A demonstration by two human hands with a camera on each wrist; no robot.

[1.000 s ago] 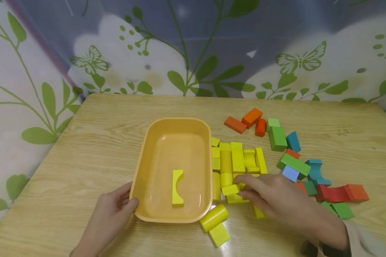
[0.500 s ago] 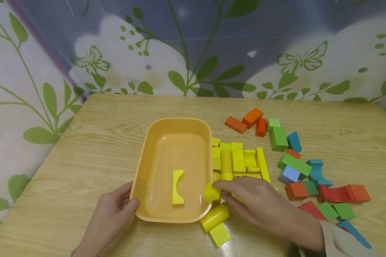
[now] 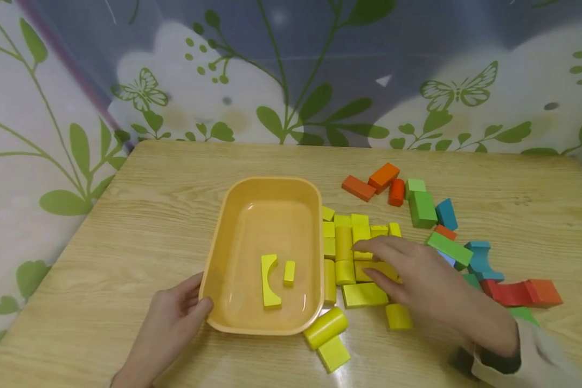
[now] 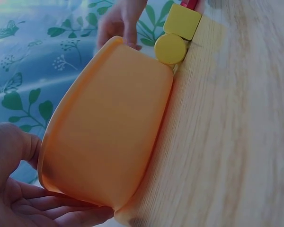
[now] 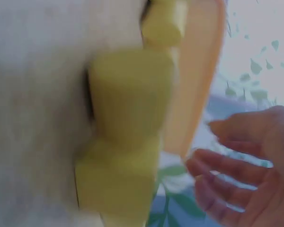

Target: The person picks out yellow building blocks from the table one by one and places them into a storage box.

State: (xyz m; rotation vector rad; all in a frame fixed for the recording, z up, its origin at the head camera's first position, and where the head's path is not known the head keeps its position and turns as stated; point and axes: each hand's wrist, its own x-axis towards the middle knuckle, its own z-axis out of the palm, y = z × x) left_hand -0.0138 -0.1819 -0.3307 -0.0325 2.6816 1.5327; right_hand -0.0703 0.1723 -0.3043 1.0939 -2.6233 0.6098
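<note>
My left hand [image 3: 165,326] holds the near-left corner of an orange plastic tray [image 3: 267,221], its thumb on the rim and its fingers against the outer wall, as the left wrist view [image 4: 52,203] shows. On the tray floor lie a yellow arch block [image 3: 265,283] and a small yellow rectangular block [image 3: 289,274], apart from each other. My right hand [image 3: 429,280] is over the group of yellow blocks right of the tray, thumb and fingers spread with nothing between them. Under its fingertips lies a long yellow block [image 3: 375,269], partly hidden. The right wrist view is blurred.
Outside the tray's near-right corner lie a yellow cylinder [image 3: 326,327] and a yellow square block [image 3: 334,353]. Farther right are scattered green [image 3: 422,210], blue [image 3: 480,261], red [image 3: 509,292] and orange blocks [image 3: 384,177]. A patterned cloth [image 3: 310,70] hangs behind the table.
My right hand has carried a small yellow block leftward into the tray, let it go, and moved back right over the yellow blocks. The left hand stays on the tray.
</note>
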